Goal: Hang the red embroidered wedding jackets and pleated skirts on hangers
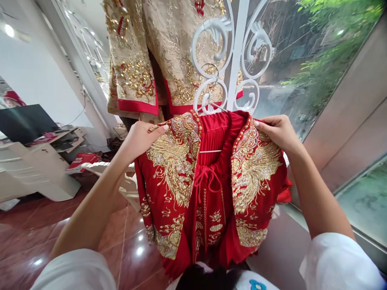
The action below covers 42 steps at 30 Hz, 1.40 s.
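L hand (142,137) pinches embroidered red jacket (166,189) at one shoulder, thumb on top; R hand (280,128) pinches opp. shoulder, prob. so it sits level w/ front open. Wire hanger (218,75) inside neck; can't tell if hook bears wt. Red drawstring garment (214,197) inside; white scrollwork (240,48) & gold beaded garment (178,48) behind.
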Tool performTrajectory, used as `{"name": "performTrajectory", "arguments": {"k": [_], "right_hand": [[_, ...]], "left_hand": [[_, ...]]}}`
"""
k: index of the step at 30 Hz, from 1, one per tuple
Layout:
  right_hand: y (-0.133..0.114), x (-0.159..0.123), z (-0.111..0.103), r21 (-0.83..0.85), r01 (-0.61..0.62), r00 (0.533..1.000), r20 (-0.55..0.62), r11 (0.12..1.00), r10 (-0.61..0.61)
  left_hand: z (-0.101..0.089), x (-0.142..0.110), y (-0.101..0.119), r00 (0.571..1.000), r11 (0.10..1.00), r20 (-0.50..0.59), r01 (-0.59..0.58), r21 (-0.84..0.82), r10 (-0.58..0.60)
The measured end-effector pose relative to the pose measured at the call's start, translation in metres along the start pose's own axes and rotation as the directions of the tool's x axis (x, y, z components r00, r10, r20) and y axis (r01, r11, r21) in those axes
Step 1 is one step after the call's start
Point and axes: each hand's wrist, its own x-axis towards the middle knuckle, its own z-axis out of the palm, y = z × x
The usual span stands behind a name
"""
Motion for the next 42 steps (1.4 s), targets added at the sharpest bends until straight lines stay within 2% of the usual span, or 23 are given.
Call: {"name": "performTrajectory", "arguments": {"k": [5,8,10,13,15,18,20,23,28,34,42], "right_hand": [[0.010,-0.009,0.005,-0.047,0.019,1.000,0.021,0.999,-0.018],[0.012,-0.012,0.002,-0.107,0.036,0.998,0.060,0.994,-0.030],[0.007,-0.013,0.000,-0.161,0.066,0.995,0.085,0.985,-0.052],[-0.014,-0.015,0.006,-0.242,0.125,0.992,0.060,0.962,-0.113],[-0.032,-0.014,0.016,-0.299,0.178,0.984,0.036,0.937,-0.176],[-0.053,-0.006,0.036,-0.422,0.253,0.965,0.052,0.871,-0.255],[-0.058,0.001,0.047,-0.488,0.272,0.960,0.082,0.829,-0.267],[-0.055,0.007,0.056,-0.495,0.276,0.959,0.085,0.824,-0.270],[-0.049,-0.002,0.067,-0.535,0.205,0.957,-0.066,0.820,-0.282],[-0.049,-0.007,0.079,-0.562,0.144,0.929,-0.208,0.815,-0.307],[-0.053,-0.004,0.075,-0.552,0.151,0.923,-0.220,0.820,-0.317]], "left_hand": [[0.014,-0.008,-0.014,0.999,0.999,0.012,-0.049,-0.006,0.050],[0.012,0.001,-0.008,0.989,0.992,0.072,-0.129,0.019,0.127],[0.010,0.015,0.007,0.975,0.977,0.063,-0.212,-0.013,0.212],[0.014,0.044,0.041,0.942,0.941,-0.068,-0.334,-0.065,0.329],[0.021,0.060,0.064,0.911,0.919,-0.156,-0.392,-0.050,0.381],[0.035,0.073,0.089,0.883,0.902,-0.195,-0.432,0.012,0.426],[0.044,0.075,0.099,0.877,0.899,-0.205,-0.436,0.041,0.434],[0.053,0.075,0.104,0.876,0.913,-0.267,-0.404,0.050,0.402],[0.059,0.071,0.109,0.858,0.937,-0.384,-0.344,0.066,0.341],[0.055,0.070,0.112,0.861,0.939,-0.376,-0.320,0.122,0.342],[0.044,0.083,0.108,0.856,0.921,-0.348,-0.324,0.216,0.383]]}}
